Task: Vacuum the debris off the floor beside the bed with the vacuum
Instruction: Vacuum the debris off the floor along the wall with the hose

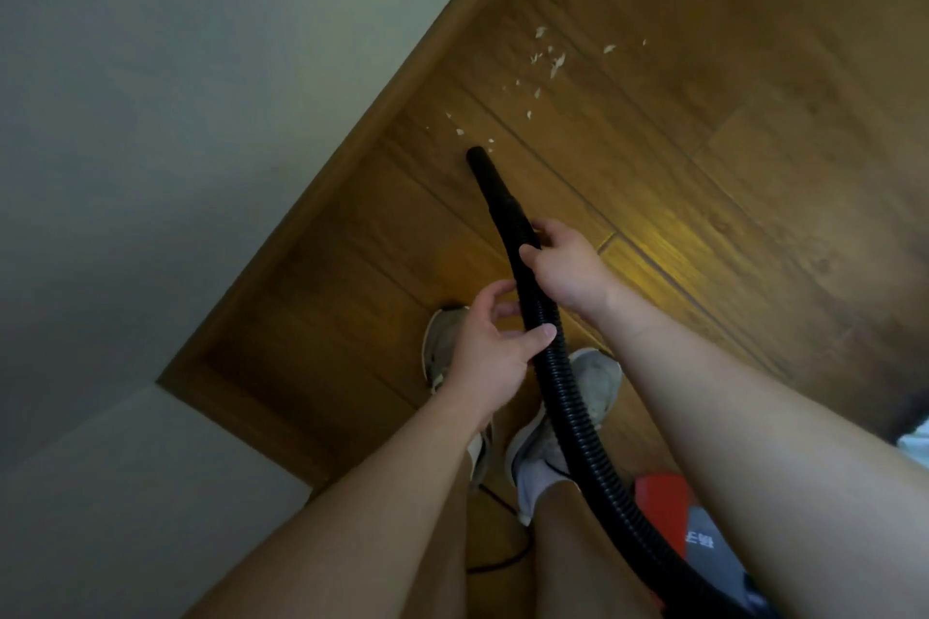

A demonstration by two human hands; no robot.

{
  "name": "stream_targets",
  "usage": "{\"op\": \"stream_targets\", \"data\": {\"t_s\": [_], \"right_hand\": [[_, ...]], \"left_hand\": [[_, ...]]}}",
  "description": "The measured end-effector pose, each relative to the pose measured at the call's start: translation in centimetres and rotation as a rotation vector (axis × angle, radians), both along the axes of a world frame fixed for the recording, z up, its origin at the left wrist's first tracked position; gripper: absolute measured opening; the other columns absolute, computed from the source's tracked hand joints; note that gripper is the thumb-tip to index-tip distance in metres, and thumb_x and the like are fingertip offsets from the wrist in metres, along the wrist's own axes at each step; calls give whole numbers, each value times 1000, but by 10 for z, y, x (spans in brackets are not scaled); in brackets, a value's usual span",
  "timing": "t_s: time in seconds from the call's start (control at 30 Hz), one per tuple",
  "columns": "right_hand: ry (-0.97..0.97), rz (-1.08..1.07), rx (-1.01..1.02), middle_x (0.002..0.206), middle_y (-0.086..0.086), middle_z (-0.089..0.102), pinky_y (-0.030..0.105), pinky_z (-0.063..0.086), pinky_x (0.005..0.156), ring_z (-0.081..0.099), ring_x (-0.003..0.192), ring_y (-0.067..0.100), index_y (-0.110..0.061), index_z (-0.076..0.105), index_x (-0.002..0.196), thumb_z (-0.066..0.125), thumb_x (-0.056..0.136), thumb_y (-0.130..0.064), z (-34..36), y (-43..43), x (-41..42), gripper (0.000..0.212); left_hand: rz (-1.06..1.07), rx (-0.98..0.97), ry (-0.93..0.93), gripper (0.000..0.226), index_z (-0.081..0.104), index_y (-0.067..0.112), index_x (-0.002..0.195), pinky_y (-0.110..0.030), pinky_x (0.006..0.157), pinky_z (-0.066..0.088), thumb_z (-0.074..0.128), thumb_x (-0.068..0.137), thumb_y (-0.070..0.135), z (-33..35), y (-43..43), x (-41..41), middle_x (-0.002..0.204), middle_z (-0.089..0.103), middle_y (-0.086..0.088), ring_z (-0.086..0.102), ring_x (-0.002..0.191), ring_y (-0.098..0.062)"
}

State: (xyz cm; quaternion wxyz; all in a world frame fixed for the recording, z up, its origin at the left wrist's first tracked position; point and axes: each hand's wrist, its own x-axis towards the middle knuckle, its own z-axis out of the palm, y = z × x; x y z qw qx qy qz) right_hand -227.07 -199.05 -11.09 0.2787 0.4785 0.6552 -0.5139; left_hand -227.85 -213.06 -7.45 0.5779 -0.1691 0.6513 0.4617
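A black ribbed vacuum hose [568, 397] runs from the red and grey vacuum body [668, 500] at the lower right up to a smooth black nozzle [485, 171] whose tip sits low over the wooden floor. My right hand [565, 266] grips the hose just behind the nozzle. My left hand [490, 342] holds the hose lower down, thumb across it. Several pale scraps of debris [545, 60] lie scattered on the floor beyond the nozzle tip, the nearest ones a short way in front of it.
A pale wall [176, 116] with a wooden skirting board [402, 80] runs diagonally along the left. My two shoes [598, 387] stand under the hose. A thin black cord [497, 563] lies on the floor between my legs. The wooden floor [754, 141] stretches to the right.
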Motion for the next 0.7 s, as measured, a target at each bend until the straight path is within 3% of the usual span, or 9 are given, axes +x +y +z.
{"op": "stream_targets", "data": {"t_s": [0.17, 0.3, 0.37, 0.5, 0.7], "right_hand": [[14, -24, 49, 124, 12, 66, 37, 51, 93, 64, 107, 29, -12, 50, 142, 54, 98, -17, -2, 14, -5, 44], [19, 1, 33, 122, 11, 66, 38, 51, 94, 64, 107, 29, -14, 52, 140, 54, 98, -17, -3, 22, -7, 43], [23, 6, 0, 123, 9, 65, 39, 52, 95, 64, 106, 27, -15, 51, 142, 53, 98, -17, -4, 25, -11, 44], [44, 53, -19, 114, 3, 61, 29, 48, 85, 61, 100, 21, -15, 49, 144, 52, 99, -17, -8, 27, -23, 45], [64, 89, -58, 116, 6, 66, 27, 47, 76, 63, 94, 22, -18, 52, 141, 52, 99, -18, -18, 25, -42, 42]], "left_hand": [[-10, 20, -12, 58, 52, 33, 130, -43, 97, 58, 76, 86, 3, -2, 16, -9, 123, 66, 3, 72, 104, -14], [-11, 17, -5, 58, 51, 28, 131, -39, 96, 58, 75, 87, 1, -2, 24, -11, 122, 65, 2, 71, 104, -14], [2, 12, 1, 57, 50, 28, 130, -37, 94, 59, 75, 87, 1, -2, 27, -13, 120, 64, 3, 71, 102, -12], [34, -11, 20, 59, 49, 24, 134, -36, 89, 60, 75, 87, 0, -6, 29, -19, 118, 65, 3, 72, 98, -12], [84, -28, 20, 58, 48, 20, 134, -22, 71, 60, 73, 87, -4, -9, 31, -33, 116, 68, 0, 72, 94, -8]]}}
